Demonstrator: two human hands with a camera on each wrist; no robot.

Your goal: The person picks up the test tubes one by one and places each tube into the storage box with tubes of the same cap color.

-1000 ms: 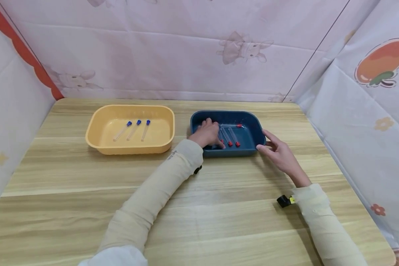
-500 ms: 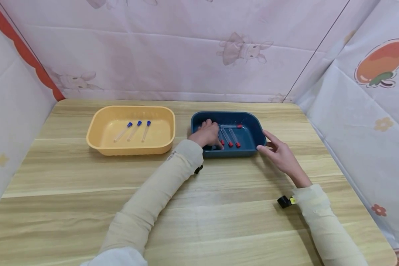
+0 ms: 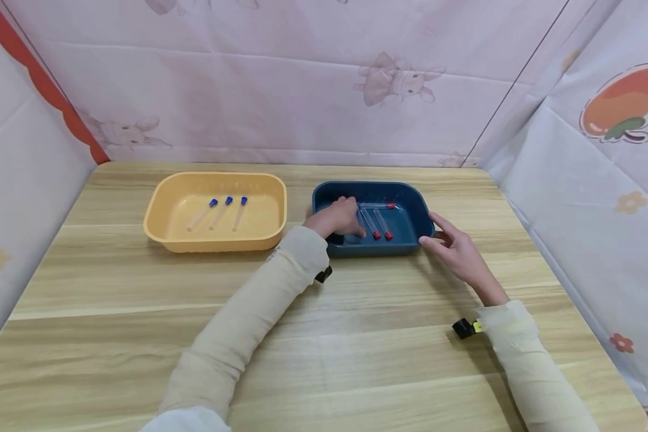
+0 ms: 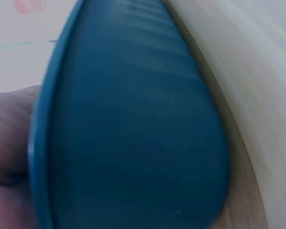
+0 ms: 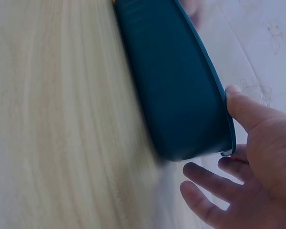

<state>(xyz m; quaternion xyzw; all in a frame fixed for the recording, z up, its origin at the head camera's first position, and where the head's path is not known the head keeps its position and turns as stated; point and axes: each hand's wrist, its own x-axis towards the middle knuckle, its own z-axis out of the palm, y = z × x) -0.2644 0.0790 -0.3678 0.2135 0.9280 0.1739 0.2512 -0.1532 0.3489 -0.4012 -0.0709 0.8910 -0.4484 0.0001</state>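
My left hand (image 3: 339,217) is inside the dark blue plastic basin (image 3: 380,251), fingers curled down with the thumb toward them. It appears to pinch a red-capped test tube, mostly hidden by the hand. Beside it lie clear test tubes with red caps: two slanting tubes (image 3: 383,225) and one crosswise tube (image 3: 378,206) near the back. My right hand (image 3: 458,255) holds the basin's right front corner, thumb on the front rim and index finger round the end. In the right wrist view, the other fingers (image 5: 212,183) are spread apart from the wall. The left wrist view shows mostly the basin's outer wall (image 4: 133,105).
To the left stands a yellow basin (image 3: 216,245) with three blue-capped test tubes (image 3: 221,213) lying in it. Both basins rest on a wood-grain table (image 3: 356,348). Patterned cloth (image 3: 281,90) hangs behind the table and along both sides.
My left hand has lifted slightly and its fingers have drawn together. The red cap beside its thumb is now out of sight. My right hand keeps its place on the basin.
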